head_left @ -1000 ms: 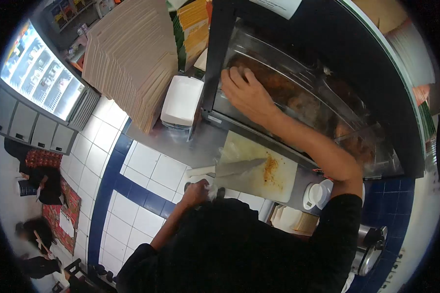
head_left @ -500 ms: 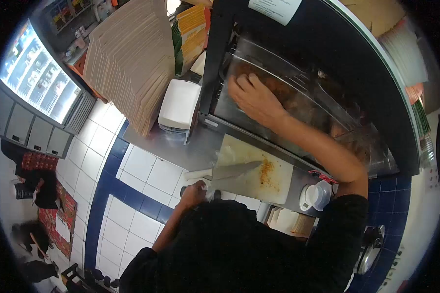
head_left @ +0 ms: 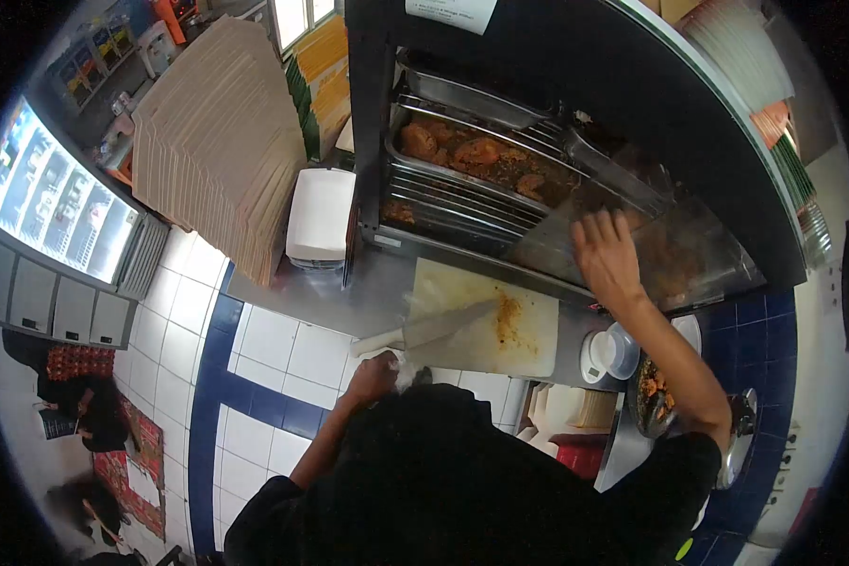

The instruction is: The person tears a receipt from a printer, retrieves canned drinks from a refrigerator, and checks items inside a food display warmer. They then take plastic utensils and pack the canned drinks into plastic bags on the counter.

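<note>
My right hand (head_left: 608, 255) lies with fingers stretched out against a clear sliding door panel (head_left: 703, 250) of a black food warming cabinet (head_left: 372, 123). Left of the panel the cabinet stands uncovered, showing a metal tray (head_left: 505, 177) of reddish-brown cooked pieces on wire racks. My left hand (head_left: 373, 377) is closed around some crumpled, whitish see-through plastic (head_left: 407, 372), close to my body. Just beyond it, a large knife (head_left: 443, 326) with a white handle rests on a stained cutting board (head_left: 481, 344).
Left of the cabinet stand white food boxes (head_left: 319, 215) and a tall stack of flattened cardboard (head_left: 212, 141). A small white scale (head_left: 594, 356) with a plastic tub sits right of the board, near a pan of food (head_left: 653, 396). People are at the far left.
My right hand has moved right, and the clear panel has slid with it, uncovering the trays on the left. My left hand stays near the knife handle, still gripping the plastic.
</note>
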Demonstrator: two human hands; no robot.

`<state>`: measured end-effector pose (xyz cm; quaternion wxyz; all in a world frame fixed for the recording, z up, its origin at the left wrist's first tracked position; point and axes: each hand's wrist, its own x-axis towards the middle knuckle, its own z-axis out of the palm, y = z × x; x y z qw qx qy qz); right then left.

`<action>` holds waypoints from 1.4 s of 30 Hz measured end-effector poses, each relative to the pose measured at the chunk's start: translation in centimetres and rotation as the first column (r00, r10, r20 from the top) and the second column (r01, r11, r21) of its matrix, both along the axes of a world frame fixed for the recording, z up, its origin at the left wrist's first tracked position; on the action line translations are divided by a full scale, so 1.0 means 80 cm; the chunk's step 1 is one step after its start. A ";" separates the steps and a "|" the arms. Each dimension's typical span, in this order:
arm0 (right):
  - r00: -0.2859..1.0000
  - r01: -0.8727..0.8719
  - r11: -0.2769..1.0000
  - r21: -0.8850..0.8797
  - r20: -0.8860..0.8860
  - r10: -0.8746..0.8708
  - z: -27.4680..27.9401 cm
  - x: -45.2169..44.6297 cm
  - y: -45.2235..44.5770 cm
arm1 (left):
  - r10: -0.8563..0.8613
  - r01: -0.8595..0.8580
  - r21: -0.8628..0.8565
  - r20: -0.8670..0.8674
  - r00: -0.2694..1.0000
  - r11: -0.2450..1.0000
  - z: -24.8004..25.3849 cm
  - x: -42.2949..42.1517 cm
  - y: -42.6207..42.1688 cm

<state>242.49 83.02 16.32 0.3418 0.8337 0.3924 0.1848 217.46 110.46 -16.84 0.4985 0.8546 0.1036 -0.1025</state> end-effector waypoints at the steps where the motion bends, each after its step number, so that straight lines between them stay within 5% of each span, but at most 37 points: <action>1: 0.991 0.131 0.990 0.047 -0.013 -0.131 0.001 -0.003 -0.002 | -0.013 0.013 0.007 -0.010 1.000 1.000 0.001 0.003 0.003; 4: 0.960 0.173 0.728 0.664 -0.278 0.025 0.009 -0.012 0.044 | -0.039 0.039 0.002 -0.029 0.999 0.999 0.011 0.000 0.004; 5: 0.931 0.163 0.569 0.806 -0.317 0.183 0.022 -0.015 0.080 | -0.041 0.040 -0.011 -0.019 0.999 0.999 0.019 -0.001 0.003; 6: 0.770 0.440 0.242 0.865 -0.502 0.394 0.018 -0.003 0.112 | -0.041 0.041 -0.023 -0.008 0.999 0.999 0.024 -0.003 0.001; 7: 0.563 0.711 -0.052 0.702 -0.523 0.640 0.016 0.012 0.142 | -0.053 0.053 -0.016 -0.019 0.998 0.998 0.024 -0.005 0.001; 12: 0.482 0.875 -0.463 0.142 -0.152 0.863 0.016 0.070 0.248 | -0.037 0.037 0.012 -0.031 0.999 0.999 0.029 -0.008 0.007; 18: 0.623 0.779 -0.603 0.171 -0.106 0.775 0.010 0.066 0.253 | 0.021 -0.020 -0.016 0.060 0.998 1.000 0.019 -0.025 0.008; 22: 0.692 0.712 -0.664 0.229 -0.066 0.719 0.009 0.012 0.235 | 0.013 -0.011 0.041 -0.033 0.999 0.999 0.010 -0.027 0.007; 30: 0.593 0.803 -0.547 0.236 -0.236 0.770 -0.028 -0.133 0.185 | -0.048 0.049 0.004 -0.038 0.998 0.999 0.018 -0.018 0.007; 42: 0.432 0.900 -0.430 0.076 -0.300 0.851 -0.087 -0.170 0.182 | -0.074 0.078 0.049 -0.079 0.994 0.996 0.022 -0.012 0.004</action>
